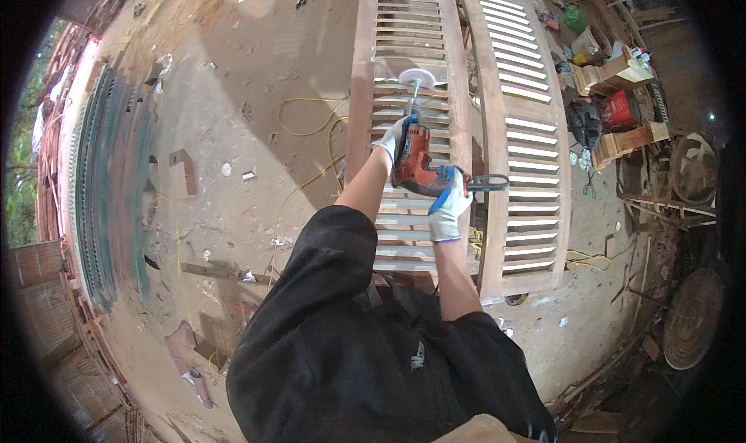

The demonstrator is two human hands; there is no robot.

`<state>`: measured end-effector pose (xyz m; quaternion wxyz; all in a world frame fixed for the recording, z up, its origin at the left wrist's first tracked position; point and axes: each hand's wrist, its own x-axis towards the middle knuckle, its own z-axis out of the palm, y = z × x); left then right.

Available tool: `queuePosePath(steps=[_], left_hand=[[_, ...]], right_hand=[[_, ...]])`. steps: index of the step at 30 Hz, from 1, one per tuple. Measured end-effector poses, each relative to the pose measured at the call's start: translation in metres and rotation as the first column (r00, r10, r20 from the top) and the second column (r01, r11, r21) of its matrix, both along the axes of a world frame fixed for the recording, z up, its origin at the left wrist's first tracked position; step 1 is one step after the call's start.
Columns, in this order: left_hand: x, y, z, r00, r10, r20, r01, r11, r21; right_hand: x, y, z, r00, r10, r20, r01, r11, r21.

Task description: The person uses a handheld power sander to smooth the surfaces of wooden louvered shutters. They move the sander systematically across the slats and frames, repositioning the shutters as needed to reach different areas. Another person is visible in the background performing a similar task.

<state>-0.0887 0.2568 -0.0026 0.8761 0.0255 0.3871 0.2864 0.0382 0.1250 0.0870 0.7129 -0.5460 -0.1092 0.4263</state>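
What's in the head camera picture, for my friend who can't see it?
Gloved left hand and right hand hold a red power drill, its pale round disc over a louvered wooden shutter. A second shutter is beside it on the right, and a yellow cord loops on the floor to the left.

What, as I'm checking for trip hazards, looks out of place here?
The yellow cord lies in loose loops on the floor left of the left slatted panel; uncoiled, it looks untidy and might trip someone.

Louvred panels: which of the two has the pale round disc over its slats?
The left panel: the pale disc on the red power tool is over its slats. The right panel has none.
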Motion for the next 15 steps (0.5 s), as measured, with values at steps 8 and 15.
queuePosePath(steps=[8, 15], left_hand=[[-0.009, -0.006, -0.022, 0.938, 0.345, -0.034, -0.332, 0.922, 0.201], [-0.015, 0.002, -0.023, 0.929, 0.309, -0.203, -0.258, 0.936, 0.24]], right_hand=[[0.031, 0.029, -0.022, 0.974, 0.17, -0.15, -0.167, 0.985, 0.032], [0.035, 0.029, -0.009, 0.958, 0.187, -0.217, -0.185, 0.982, 0.031]])
